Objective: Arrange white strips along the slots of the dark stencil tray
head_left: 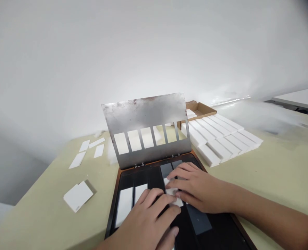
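Note:
A black tray (154, 177) with an orange-brown edge lies on the table, its hinged metal plate (148, 118) raised at the back and pierced by several rectangular windows. White cards (124, 205) lie in the tray's left part. My left hand (154, 217) reaches over the middle, its fingertips on or beside a white card (173, 198). From the right, my right hand (195, 187) rests its fingertips on the same card. The fingers of both hands are spread. Dark grey rectangles (199, 220) show under and below my right hand.
Several stacks of white cards (221, 139) stand on the table at right, beside an open cardboard box (202, 110). A small card stack (78, 196) and several loose cards (78, 159) lie left of the tray. A plastic sheet (263, 114) is at the back right.

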`<state>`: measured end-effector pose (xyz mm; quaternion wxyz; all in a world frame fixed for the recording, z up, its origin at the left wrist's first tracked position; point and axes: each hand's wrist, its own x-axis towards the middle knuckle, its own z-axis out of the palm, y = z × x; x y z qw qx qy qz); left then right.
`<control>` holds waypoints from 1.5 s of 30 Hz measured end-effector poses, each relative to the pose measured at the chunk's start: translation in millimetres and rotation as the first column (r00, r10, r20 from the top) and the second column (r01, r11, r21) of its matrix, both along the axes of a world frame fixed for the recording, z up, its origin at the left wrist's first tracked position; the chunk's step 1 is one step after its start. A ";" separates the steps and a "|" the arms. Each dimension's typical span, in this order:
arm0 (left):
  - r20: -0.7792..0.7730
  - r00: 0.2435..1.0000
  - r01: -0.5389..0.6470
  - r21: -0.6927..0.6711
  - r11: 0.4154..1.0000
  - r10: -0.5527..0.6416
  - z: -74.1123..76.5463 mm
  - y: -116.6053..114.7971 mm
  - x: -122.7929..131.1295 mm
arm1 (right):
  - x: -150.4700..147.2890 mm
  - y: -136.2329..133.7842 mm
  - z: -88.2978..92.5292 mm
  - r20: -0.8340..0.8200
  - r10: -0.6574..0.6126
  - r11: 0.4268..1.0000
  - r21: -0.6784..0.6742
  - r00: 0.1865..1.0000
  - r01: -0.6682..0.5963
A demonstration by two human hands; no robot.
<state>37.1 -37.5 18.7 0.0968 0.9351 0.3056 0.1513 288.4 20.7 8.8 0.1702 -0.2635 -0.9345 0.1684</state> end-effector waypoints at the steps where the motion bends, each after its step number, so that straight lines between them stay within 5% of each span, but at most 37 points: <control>1: 0.002 1.000 0.003 -0.005 1.000 -0.003 0.0 -0.2 -0.4 | -0.1 -0.1 0.2 0.001 0.001 1.000 -0.002 1.000 -0.001; 33: -0.040 0.999 -0.012 -0.002 1.000 0.012 2.8 1.4 2.6 | -0.4 -1.1 3.0 0.039 -0.008 1.000 -0.022 0.999 0.008; 45: 0.012 1.000 0.010 -0.045 0.999 -0.009 -6.8 0.9 -3.9 | 0.4 -1.0 4.4 0.050 0.005 0.999 -0.035 0.999 -0.004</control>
